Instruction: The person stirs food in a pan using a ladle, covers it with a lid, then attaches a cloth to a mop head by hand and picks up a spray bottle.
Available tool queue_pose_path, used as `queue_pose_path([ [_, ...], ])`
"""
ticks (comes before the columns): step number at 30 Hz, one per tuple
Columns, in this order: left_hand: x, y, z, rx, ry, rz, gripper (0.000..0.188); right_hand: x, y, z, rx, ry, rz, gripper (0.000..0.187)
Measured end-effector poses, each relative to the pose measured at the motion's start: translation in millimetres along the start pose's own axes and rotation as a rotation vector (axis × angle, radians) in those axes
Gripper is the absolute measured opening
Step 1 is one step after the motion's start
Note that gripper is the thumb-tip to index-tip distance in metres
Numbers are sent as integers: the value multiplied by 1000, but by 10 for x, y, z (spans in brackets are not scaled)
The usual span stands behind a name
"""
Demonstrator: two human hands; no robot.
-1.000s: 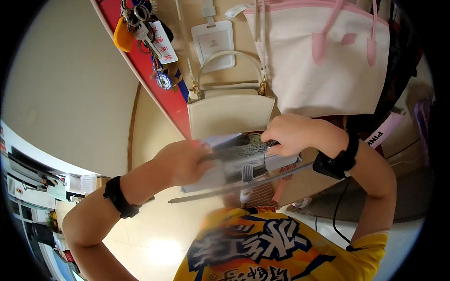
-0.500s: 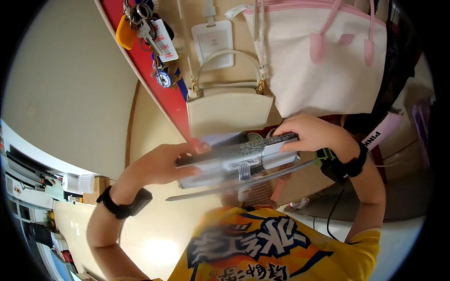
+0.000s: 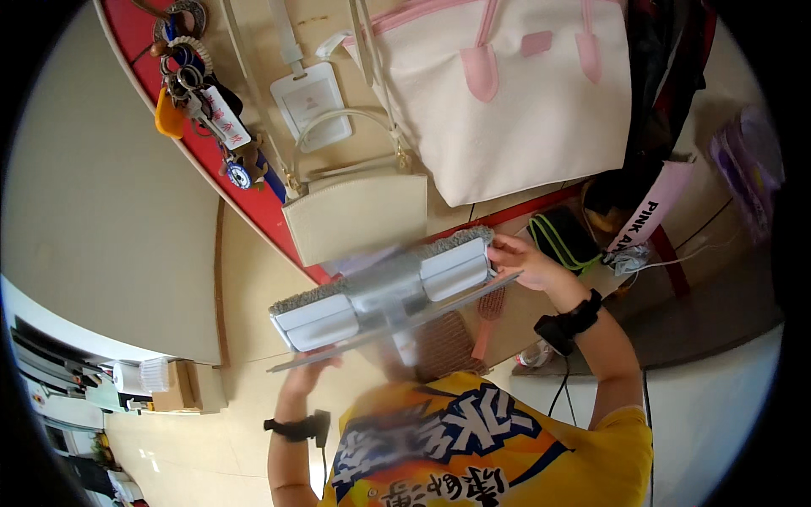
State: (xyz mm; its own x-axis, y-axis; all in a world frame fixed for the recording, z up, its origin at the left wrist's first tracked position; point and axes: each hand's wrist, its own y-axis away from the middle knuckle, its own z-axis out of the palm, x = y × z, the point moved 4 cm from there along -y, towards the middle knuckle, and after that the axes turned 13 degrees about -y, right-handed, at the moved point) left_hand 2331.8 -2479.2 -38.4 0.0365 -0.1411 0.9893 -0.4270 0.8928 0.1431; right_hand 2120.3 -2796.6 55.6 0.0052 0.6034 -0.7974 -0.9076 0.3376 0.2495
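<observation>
A flat mop head [image 3: 384, 297] with a grey fuzzy pad, white plastic plates and a long thin blade is tilted in front of me. My right hand [image 3: 525, 264] grips its right end, thumb and fingers around the edge. My left hand [image 3: 311, 376] is below the left end, close against the blade. The blade and plates partly cover its fingers, so I cannot tell how they are bent. The middle of the mop head is blurred. Just beyond it lies a cream handbag [image 3: 359, 215] with a short handle.
A white tote with pink handles [image 3: 524, 127] lies at the far side of the red-edged table. Keys [image 3: 190, 93] and a white badge holder [image 3: 311, 106] are at its left. A pink hairbrush [image 3: 487, 317] and a green-edged black pouch [image 3: 564, 241] lie to the right.
My left hand has left the top of the mop head's left end and dropped below it. My right hand has slid to the right end. The mop head has shifted left and tilted more.
</observation>
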Motion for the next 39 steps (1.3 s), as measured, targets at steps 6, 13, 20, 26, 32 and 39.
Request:
queue_pose_path([
  [6,407,-271,971,-479,-322,59,36,-41,30,131,-88,16,-126,34],
  [13,263,-367,1258,-298,-503,328,34,148,-13,6,-153,-150,-247,24],
  [20,1004,210,1685,-122,-816,386,47,226,142,13,38,-246,-189,24],
  [26,-56,-260,2380,130,-361,750,49,262,76,-501,-167,-322,-83,34],
  [32,204,-71,2437,14,-529,458,46,222,313,-505,-78,-269,-120,31],
  [39,705,389,2176,-34,-443,381,42,274,633,-380,-107,-459,-67,35],
])
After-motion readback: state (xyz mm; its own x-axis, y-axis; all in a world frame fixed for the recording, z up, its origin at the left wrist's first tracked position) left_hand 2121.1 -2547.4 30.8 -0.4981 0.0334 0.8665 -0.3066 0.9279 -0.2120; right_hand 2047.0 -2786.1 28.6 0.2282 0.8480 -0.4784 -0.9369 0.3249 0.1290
